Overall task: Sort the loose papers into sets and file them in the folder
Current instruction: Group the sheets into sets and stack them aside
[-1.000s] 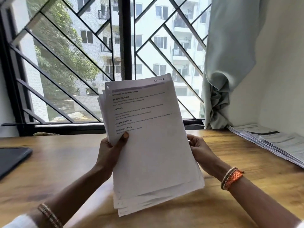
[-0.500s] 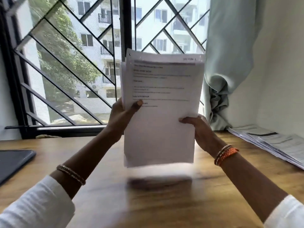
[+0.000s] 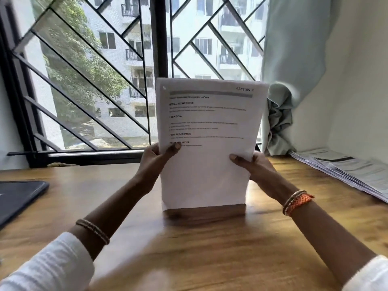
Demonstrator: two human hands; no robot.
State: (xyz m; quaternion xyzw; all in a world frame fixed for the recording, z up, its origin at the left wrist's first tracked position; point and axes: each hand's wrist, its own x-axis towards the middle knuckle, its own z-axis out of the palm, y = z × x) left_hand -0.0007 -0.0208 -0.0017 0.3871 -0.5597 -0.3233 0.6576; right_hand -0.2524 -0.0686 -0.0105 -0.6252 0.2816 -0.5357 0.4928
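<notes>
Window: large pane behind a black metal grille of diagonal bars (image 3: 88, 66), with a thick dark upright post (image 3: 160, 34) in the middle.
Outside: pale multi-storey apartment block (image 3: 210, 45) with balconies, and a green leafy tree (image 3: 79, 66) to the left.
Light: bright daylight, glaring on the tabletop.
Curtain: pale grey-green fabric curtain (image 3: 294, 59), bunched beside the window's right edge.
Wall: plain off-white wall (image 3: 357, 80) on the right.
Table: brown wood-grain tabletop (image 3: 189, 248) reaching to the sill.

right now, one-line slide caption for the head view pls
Both hands, left hand and right hand, hold a paper stack upright, bottom edge on the wooden table.
</notes>
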